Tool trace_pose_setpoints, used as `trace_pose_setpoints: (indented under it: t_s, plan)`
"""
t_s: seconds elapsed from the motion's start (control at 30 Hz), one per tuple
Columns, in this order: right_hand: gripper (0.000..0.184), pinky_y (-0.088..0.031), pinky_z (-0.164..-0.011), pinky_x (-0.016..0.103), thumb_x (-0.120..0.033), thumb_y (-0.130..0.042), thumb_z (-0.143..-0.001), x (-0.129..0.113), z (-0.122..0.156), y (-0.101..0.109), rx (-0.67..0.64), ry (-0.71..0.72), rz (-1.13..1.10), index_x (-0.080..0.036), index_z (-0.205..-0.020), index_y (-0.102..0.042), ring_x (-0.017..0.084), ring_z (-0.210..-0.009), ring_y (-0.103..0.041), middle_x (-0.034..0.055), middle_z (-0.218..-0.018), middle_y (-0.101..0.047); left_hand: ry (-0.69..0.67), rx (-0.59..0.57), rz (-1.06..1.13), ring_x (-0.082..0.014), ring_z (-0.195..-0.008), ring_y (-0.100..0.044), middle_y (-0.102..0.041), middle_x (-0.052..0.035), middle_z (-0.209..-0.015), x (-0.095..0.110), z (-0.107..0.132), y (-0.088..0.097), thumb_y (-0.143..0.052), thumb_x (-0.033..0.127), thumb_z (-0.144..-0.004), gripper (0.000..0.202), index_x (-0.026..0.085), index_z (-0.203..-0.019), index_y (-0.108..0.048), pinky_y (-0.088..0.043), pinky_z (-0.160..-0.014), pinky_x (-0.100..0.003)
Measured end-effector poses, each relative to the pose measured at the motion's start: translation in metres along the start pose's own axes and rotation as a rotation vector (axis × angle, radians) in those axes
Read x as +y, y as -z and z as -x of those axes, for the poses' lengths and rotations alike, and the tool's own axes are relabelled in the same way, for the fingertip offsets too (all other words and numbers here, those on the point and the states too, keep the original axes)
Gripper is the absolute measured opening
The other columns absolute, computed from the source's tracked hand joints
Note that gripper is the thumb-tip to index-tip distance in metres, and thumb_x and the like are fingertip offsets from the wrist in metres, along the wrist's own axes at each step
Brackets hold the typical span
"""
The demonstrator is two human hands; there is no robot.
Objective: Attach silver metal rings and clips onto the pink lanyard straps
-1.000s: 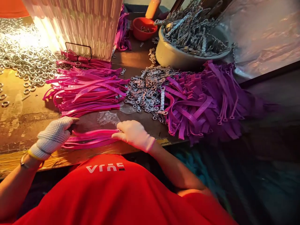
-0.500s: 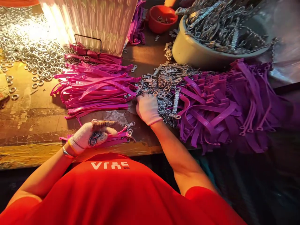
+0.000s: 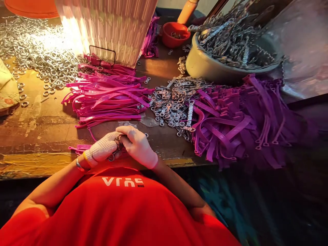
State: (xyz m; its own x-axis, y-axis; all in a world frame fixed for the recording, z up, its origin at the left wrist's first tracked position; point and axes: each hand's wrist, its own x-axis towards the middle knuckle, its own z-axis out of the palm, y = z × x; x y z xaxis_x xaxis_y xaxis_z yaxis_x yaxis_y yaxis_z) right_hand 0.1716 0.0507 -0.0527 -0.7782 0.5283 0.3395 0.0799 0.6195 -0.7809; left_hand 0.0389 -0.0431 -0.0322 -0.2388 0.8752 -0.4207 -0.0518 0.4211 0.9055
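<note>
My left hand point(image 3: 102, 149), in a white dotted glove, is closed around dark metal rings point(image 3: 111, 158), some of which show below its fingers. Against it, near the table's front edge, presses my right hand point(image 3: 139, 147), also in a white glove. Its fingers are bent in at the left fingertips, and whatever they grip is hidden. Under the hands lie a few pink straps point(image 3: 79, 147), mostly covered. Beyond the hands is a pile of bright pink straps point(image 3: 110, 97). To its right spreads a heap of small metal links point(image 3: 170, 104).
Purple straps point(image 3: 228, 123) lie heaped at the right. Behind them stands a pale tub point(image 3: 205, 63) full of metal chain pieces. A red scoop point(image 3: 173, 39) sits at the back. Loose metal rings point(image 3: 56, 73) cover the left rear, beside a ribbed translucent panel point(image 3: 110, 30).
My right hand has left the metal links and come back to meet my left hand. The left fingers, partly spread before, have closed over the rings. The view has shifted slightly.
</note>
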Motion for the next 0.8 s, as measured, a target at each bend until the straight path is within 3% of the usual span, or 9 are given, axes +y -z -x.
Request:
trace_pose_setpoints:
  t_s: [0.13, 0.27, 0.33, 0.47, 0.53, 0.67, 0.8]
  plan:
    - [0.019, -0.054, -0.09, 0.031, -0.029, -0.058, -0.092, -0.001, 0.008, -0.005, 0.196, -0.262, -0.152, -0.022, -0.108, -0.066, 0.018, -0.094, -0.066, 0.0048, -0.103, -0.071, 0.027, 0.017, 0.173, -0.0075, -0.04, -0.04, -0.055, 0.0042, -0.056, -0.004, 0.009, -0.001, -0.07, 0.049, -0.085, 0.034, 0.02, -0.102, -0.06, -0.031, -0.037, -0.017]
    - [0.023, -0.055, -0.083, 0.03, -0.035, -0.06, -0.089, -0.003, 0.017, -0.013, 0.222, -0.402, -0.235, -0.02, -0.106, -0.066, 0.018, -0.088, -0.066, 0.004, -0.095, -0.07, 0.021, 0.059, 0.219, -0.0065, -0.041, -0.038, -0.055, 0.0047, -0.056, -0.012, 0.018, -0.004, -0.068, 0.049, -0.088, 0.032, 0.019, -0.099, -0.061, -0.033, -0.038, -0.016]
    - [0.026, -0.054, -0.084, 0.031, -0.036, -0.055, -0.094, -0.004, 0.019, -0.011, 0.174, -0.373, -0.187, -0.019, -0.111, -0.065, 0.018, -0.088, -0.066, 0.0057, -0.098, -0.07, 0.005, 0.05, 0.152, -0.0068, -0.042, -0.039, -0.055, 0.0036, -0.056, -0.012, 0.021, -0.003, -0.063, 0.05, -0.092, 0.032, 0.018, -0.094, -0.062, -0.033, -0.039, -0.017]
    - [0.035, -0.048, -0.1, 0.038, -0.029, -0.048, -0.097, -0.004, 0.015, 0.005, 0.042, -0.136, -0.014, -0.019, -0.13, -0.056, 0.021, -0.105, -0.062, 0.0115, -0.117, -0.065, -0.021, -0.05, 0.01, -0.0069, -0.044, -0.04, -0.052, 0.0023, -0.055, -0.002, 0.027, 0.006, -0.06, 0.053, -0.094, 0.04, 0.016, -0.08, -0.059, -0.032, -0.038, -0.017]
    - [0.035, -0.049, -0.098, 0.037, -0.031, -0.047, -0.099, -0.001, 0.01, 0.014, -0.055, -0.099, -0.103, -0.02, -0.131, -0.055, 0.02, -0.105, -0.061, 0.0102, -0.117, -0.064, 0.008, -0.108, 0.04, -0.0067, -0.043, -0.038, -0.05, 0.0027, -0.056, 0.005, 0.027, 0.011, -0.062, 0.054, -0.093, 0.041, 0.017, -0.078, -0.055, -0.03, -0.037, -0.017]
    - [0.037, -0.052, -0.085, 0.031, -0.038, -0.04, -0.105, 0.005, 0.002, 0.022, -0.167, -0.155, -0.401, -0.018, -0.133, -0.052, 0.016, -0.092, -0.062, 0.0062, -0.107, -0.064, 0.061, -0.17, 0.116, -0.0059, -0.042, -0.036, -0.048, 0.0025, -0.059, 0.008, 0.02, 0.018, -0.065, 0.055, -0.09, 0.043, 0.016, -0.076, -0.054, -0.025, -0.035, -0.017]
    - [0.03, -0.046, -0.098, 0.034, -0.035, -0.045, -0.104, 0.01, 0.002, 0.013, -0.214, 0.035, -0.254, -0.019, -0.125, -0.059, 0.019, -0.108, -0.06, 0.0087, -0.115, -0.066, 0.075, -0.155, 0.102, -0.0066, -0.041, -0.039, -0.05, 0.0016, -0.056, -0.004, 0.011, 0.015, -0.065, 0.059, -0.088, 0.047, 0.016, -0.073, -0.054, -0.026, -0.036, -0.018]
